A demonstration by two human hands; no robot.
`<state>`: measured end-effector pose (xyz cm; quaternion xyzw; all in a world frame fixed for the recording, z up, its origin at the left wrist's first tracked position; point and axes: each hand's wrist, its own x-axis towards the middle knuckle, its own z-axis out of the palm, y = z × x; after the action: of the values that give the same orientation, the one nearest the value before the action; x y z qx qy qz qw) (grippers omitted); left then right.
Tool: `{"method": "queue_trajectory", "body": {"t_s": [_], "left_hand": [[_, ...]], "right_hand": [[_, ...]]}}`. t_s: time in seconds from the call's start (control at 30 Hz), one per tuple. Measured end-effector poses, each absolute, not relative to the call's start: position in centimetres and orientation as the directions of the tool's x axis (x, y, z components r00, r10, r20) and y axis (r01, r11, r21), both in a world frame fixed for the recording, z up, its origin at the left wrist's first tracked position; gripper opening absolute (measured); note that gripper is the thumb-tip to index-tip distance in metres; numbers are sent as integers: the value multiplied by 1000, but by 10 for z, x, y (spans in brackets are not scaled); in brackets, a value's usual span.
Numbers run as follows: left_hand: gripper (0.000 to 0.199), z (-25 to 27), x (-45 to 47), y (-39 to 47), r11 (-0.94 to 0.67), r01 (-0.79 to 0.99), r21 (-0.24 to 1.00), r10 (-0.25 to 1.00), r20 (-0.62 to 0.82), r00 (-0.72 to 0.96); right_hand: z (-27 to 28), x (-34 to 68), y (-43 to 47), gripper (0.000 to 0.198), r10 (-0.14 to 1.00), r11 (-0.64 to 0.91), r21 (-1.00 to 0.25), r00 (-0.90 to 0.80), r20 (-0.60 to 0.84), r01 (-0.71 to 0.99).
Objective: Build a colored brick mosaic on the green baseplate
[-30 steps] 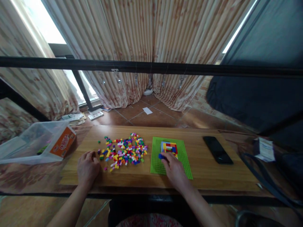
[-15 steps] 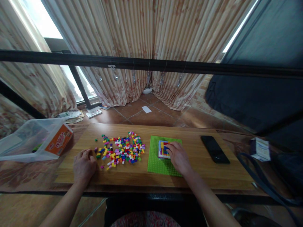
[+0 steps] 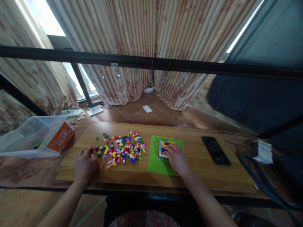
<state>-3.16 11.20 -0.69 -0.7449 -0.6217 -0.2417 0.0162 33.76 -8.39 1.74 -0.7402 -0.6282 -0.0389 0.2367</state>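
Observation:
On the right half of the wooden board lies a green studded baseplate. A small square build of layered toy bricks sits on it, with white, blue, yellow and red rows showing. My right hand reaches over the build from its right side. Its fingers are closed and touch the top bricks, by a blue building brick; the fingertips partly hide what they pinch. My left hand rests on the board with its fingers curled in. Just right of it spreads a pile of loose colourful building bricks.
A black phone lies on the right of the wooden board. Left of the board stands a clear plastic bin with an orange label. A dark metal bar crosses beyond the board, in front of curtains.
My right fingertips have shifted slightly toward the left of the build, and more of its yellow and red rows shows. My left hand stays in place. The view has moved a little.

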Motion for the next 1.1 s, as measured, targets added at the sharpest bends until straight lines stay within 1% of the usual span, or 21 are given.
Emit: {"method": "queue_trajectory", "body": {"t_s": [0.17,0.33,0.43,0.53,0.67,0.8,0.97,1.1], "left_hand": [[36,-8,-32,113,-215,938,271,921,377,102],[36,-9,-32,113,-225,940,257,916,384,115],[36,-12,-33,114,-214,941,264,915,391,99],[36,-14,-33,114,-211,940,270,917,388,95],[35,-14,-33,114,-217,938,271,916,388,100],[35,-13,-33,113,-219,943,252,920,374,114],[36,-13,-33,112,-228,947,227,914,386,128],[37,-13,-32,113,-231,947,223,910,393,129]], "right_hand": [[23,336,-81,19,907,-114,-323,231,352,939],[24,338,-80,19,897,-36,-372,194,397,928],[22,339,-81,22,885,-14,-375,186,427,927],[21,339,-82,24,891,-32,-323,173,419,946],[23,337,-85,24,920,-55,-176,118,374,983],[26,338,-87,24,938,-14,-47,29,345,999],[27,338,-87,25,957,35,22,-40,287,999],[24,334,-88,28,958,-2,20,-4,288,1000]]}}
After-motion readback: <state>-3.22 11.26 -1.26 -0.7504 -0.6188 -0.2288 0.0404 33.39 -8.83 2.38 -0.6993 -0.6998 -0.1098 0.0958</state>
